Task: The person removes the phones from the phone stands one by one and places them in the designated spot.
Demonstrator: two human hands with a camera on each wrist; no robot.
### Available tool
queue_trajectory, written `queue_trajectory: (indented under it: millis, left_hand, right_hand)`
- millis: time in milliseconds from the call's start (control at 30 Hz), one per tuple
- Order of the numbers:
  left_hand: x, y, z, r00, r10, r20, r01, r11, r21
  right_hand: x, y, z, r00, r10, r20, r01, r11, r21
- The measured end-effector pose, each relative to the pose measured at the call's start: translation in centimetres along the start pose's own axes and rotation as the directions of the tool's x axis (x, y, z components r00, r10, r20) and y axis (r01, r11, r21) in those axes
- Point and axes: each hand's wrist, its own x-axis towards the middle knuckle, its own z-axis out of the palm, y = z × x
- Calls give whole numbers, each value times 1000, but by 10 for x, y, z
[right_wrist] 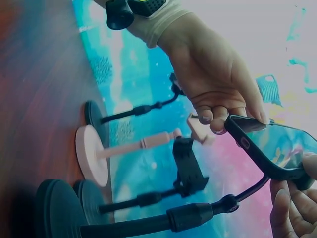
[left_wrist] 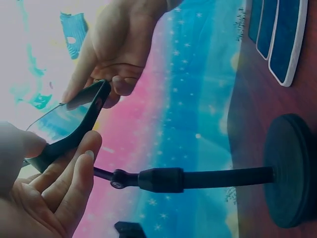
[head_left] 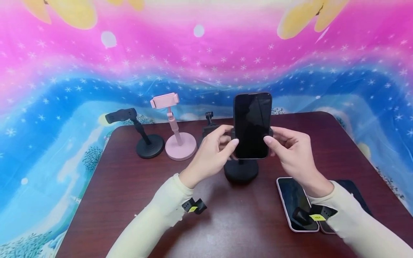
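A black smartphone (head_left: 252, 125) stands upright at the top of a black phone stand (head_left: 241, 171), its dark screen facing me. My left hand (head_left: 214, 150) pinches the phone's left side, thumb at the screen edge and fingers behind. On the opposite side my right hand (head_left: 292, 152) pinches it the same way, thumb near the lower right edge. In the left wrist view the stand's jointed stem (left_wrist: 163, 179) runs from the round base (left_wrist: 290, 171) up behind the phone. The stand's holder is mostly hidden behind phone and fingers.
Behind on the left are a black phone stand (head_left: 150, 146), a pink phone stand (head_left: 180, 146) and another black stand (head_left: 209, 123), partly behind my left hand. A pale-edged phone (head_left: 292, 195) lies at right beside other phones, partly under my right forearm. A printed cloth (head_left: 206, 71) hangs behind the table.
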Motion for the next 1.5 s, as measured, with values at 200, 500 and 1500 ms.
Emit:
queue_trajectory:
  millis: [200,500,1500]
  left_hand:
    - [-13,-3,-12,1000,-16,-3,16,1000,-12]
    - [-31,-7,-28,999,-25,-30,26,999,26]
    - [-62,-21,-52,990,-31,-137,40,997,66]
  right_hand:
    - [-3,-2,15,1000,2,17,-3,996,86]
    - [-7,-3,37,999,-6,51,-2,987,159]
    - [-9,4,81,988,41,149,-74,972,221]
